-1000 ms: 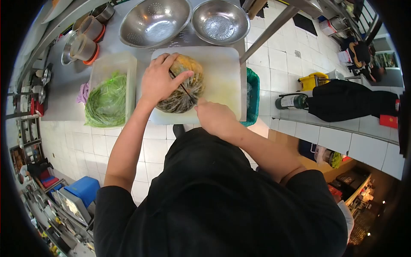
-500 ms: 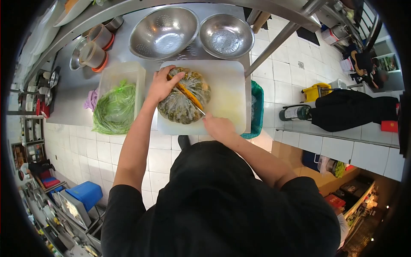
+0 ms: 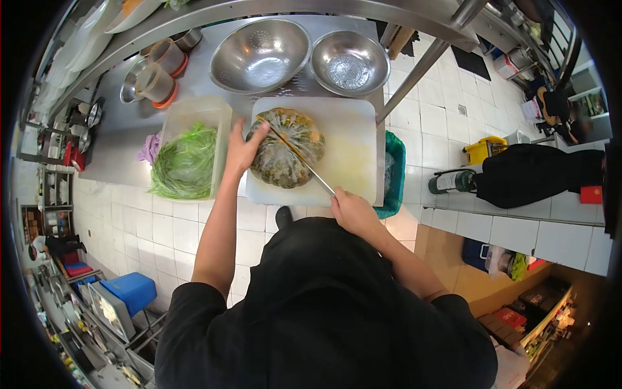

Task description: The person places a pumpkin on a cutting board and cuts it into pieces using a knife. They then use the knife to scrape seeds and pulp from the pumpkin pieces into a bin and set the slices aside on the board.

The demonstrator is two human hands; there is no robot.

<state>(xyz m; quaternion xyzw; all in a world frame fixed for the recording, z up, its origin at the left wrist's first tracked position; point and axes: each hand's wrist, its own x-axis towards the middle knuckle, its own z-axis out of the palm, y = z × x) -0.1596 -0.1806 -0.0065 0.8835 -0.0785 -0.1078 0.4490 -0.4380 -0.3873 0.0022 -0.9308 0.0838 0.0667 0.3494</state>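
Note:
A green, ribbed pumpkin with orange patches sits on a white cutting board. A knife lies diagonally along a narrow orange cut across its top, the bare part of the blade reaching past the pumpkin's near right edge. My right hand is closed around the handle, low at the board's front edge. At the pumpkin's left side, my left hand is open, fingers apart and pointing away from me, its thumb near the far end of the cut.
Left of the board stands a clear plastic tub with a bag of green vegetables. A large colander and a smaller metal bowl sit behind. A green-lined bin is at the right, under a shelf post.
My right hand has drawn the knife back toward me and right, showing more blade. My left hand has shifted off the pumpkin's top to its left edge, fingers spread.

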